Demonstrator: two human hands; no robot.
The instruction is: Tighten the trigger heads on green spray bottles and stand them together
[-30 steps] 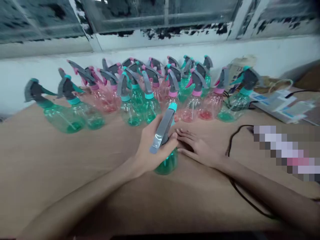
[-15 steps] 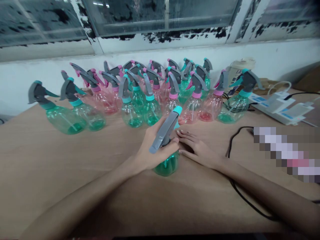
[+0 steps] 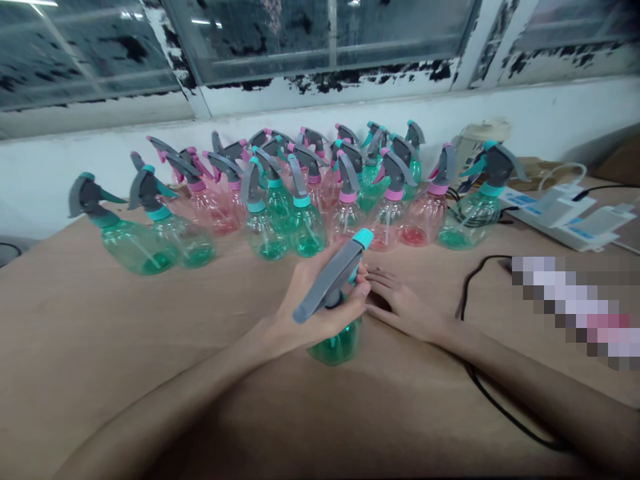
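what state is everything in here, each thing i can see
teal-capped spray bottle: upright, held
left hand: closed around its neck
right hand: open, resting
pink-collared spray bottles: standing, heads fitted
power strip: adapters plugged in
black cable: loosely curved

A grimy window point(image 3: 280, 50) spans the top of the frame, streaks of light showing in its glass at upper left and dark, ragged patches marking the pale frame point(image 3: 200, 103) around its panes. Below it, a white wall point(image 3: 45, 160) meets a wood-toned table point(image 3: 125, 347) that fills the lower frame. At right, a white power strip point(image 3: 555, 223) with blue markings carries white adapters point(image 3: 565, 203), a white cable point(image 3: 563, 167) looping above them. Behind, at upper right, stand a pale container point(image 3: 480, 141) with dark lettering and, at the frame's edge, a brown object point(image 3: 620, 157), its kind unclear. A black cord point(image 3: 505, 412) curves down the right side, near a pixelated item point(image 3: 575, 303). A dark cable point(image 3: 13, 247) shows at the left edge.
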